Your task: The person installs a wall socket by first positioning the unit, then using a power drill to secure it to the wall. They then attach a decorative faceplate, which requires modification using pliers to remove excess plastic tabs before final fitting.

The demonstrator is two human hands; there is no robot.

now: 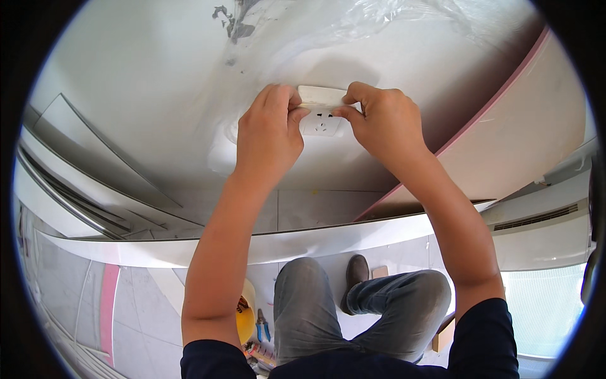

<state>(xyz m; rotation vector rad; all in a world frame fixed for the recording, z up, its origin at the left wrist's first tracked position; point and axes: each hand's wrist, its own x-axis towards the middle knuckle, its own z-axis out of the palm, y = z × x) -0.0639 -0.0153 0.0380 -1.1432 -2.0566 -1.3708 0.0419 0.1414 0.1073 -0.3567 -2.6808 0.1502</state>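
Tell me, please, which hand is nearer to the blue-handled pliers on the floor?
Left. The left hand and right hand both grip the white socket cover on the wall; the pliers lie below the left forearm.

Down on the tiled floor (353, 325) sits a yellow bucket (245, 322) with blue-handled pliers (262, 326) just beside it (a few more small tools lie nearby, too blurred to name). A small wooden block (380, 272) rests near a brown shoe (356, 273). Clear plastic film (385, 19) clings to the wall (139, 95), below a grey scuffed patch (232, 22).
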